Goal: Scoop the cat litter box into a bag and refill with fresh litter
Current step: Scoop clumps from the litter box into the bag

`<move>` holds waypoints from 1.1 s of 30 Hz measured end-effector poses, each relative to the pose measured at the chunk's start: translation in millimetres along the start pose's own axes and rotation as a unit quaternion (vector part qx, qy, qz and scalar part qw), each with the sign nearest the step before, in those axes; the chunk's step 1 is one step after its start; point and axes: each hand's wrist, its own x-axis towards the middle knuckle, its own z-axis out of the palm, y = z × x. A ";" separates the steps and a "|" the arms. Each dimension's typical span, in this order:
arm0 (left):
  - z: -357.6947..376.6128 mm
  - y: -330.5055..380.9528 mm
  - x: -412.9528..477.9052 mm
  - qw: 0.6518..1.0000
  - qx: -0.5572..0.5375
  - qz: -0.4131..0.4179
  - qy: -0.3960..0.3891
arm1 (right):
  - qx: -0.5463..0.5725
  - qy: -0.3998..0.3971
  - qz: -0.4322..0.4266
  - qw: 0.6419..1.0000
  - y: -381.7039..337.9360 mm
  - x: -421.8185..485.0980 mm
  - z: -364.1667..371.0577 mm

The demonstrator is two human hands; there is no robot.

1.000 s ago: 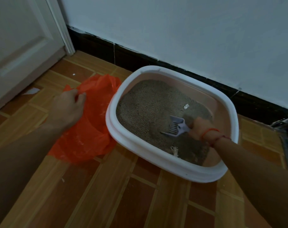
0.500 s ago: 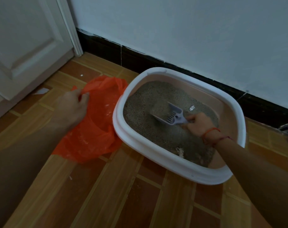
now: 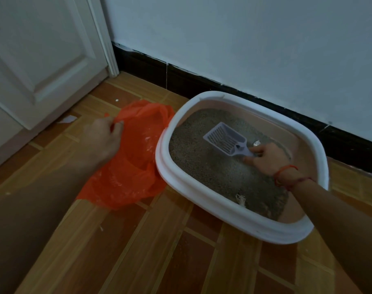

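Observation:
A white-rimmed pink litter box (image 3: 204, 198) stands on the floor by the wall, filled with grey-brown litter (image 3: 202, 162). My right hand (image 3: 268, 158) grips the handle of a pale slotted scoop (image 3: 223, 137), whose blade is lifted just above the litter, pointing left and away. An orange plastic bag (image 3: 134, 164) lies crumpled on the floor against the box's left side. My left hand (image 3: 102, 139) pinches the bag's upper edge. A small shiny scrap (image 3: 256, 142) lies in the litter beside the scoop handle, and a pale clump (image 3: 241, 200) near the front rim.
A white door (image 3: 38, 60) and its frame stand at the left. A black skirting board (image 3: 202, 81) runs along the white wall behind the box. The floor is brown wood-pattern tile (image 3: 159, 251) with small white scraps (image 3: 67, 119) near the door.
The scoop has moved from the near middle of the litter toward the far side and risen, its blade now face up. My left hand keeps hold of the bag's edge.

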 end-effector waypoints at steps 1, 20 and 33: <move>-0.2 1.5 -0.7 1.000 0.002 -0.002 -0.002 | -0.002 -0.001 -0.003 1.000 0.2 -0.1 0.3; -0.8 5.4 -4.4 1.000 -0.006 -0.010 -0.021 | -0.044 -0.009 -0.029 0.999 -12.3 0.1 -8.5; -3.6 -2.1 -2.6 1.000 -0.009 -0.015 0.001 | -0.053 -0.053 -0.120 0.990 -63.2 -6.8 -20.4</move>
